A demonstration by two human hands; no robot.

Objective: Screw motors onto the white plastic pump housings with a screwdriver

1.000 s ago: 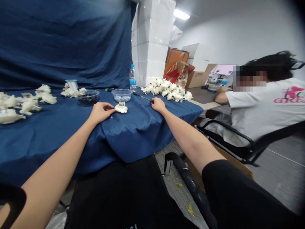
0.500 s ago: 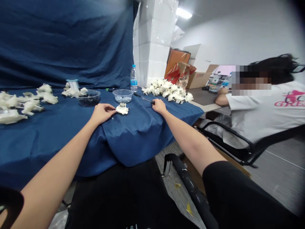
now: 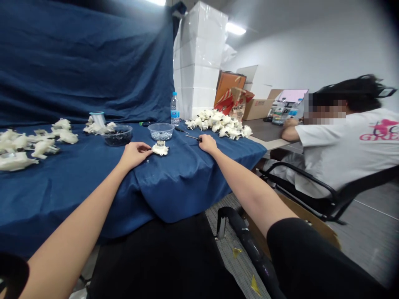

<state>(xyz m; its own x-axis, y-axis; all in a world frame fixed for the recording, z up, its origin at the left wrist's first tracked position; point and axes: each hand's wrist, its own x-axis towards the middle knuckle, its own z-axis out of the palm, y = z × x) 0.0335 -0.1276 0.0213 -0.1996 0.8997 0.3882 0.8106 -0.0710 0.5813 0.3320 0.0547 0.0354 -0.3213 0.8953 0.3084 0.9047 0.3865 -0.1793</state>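
Observation:
In the head view, my left hand [image 3: 134,155] rests on the blue cloth with its fingers closed on the left edge of a cream-white plastic part [image 3: 160,150]. A round metal piece sits upright on top of that part. To the right, my right hand [image 3: 208,144] is wrapped round the dark handle of a screwdriver [image 3: 193,137], whose thin shaft points left, apart from the plastic part. Just behind the part stands a clear bowl [image 3: 161,132] of small silvery pieces. A second bowl [image 3: 117,136] with black pieces is farther left.
Cream plastic parts lie heaped at right [image 3: 218,123] and left [image 3: 40,141]. A water bottle [image 3: 175,110], a dark-handled tool [image 3: 181,130] and a spool [image 3: 98,119] stand or lie toward the back. White boxes [image 3: 199,62] are stacked behind. A person [image 3: 349,145] sits at the right.
The view has tilted slightly upward, so the table things appear lower. Both hands keep their places and their holds.

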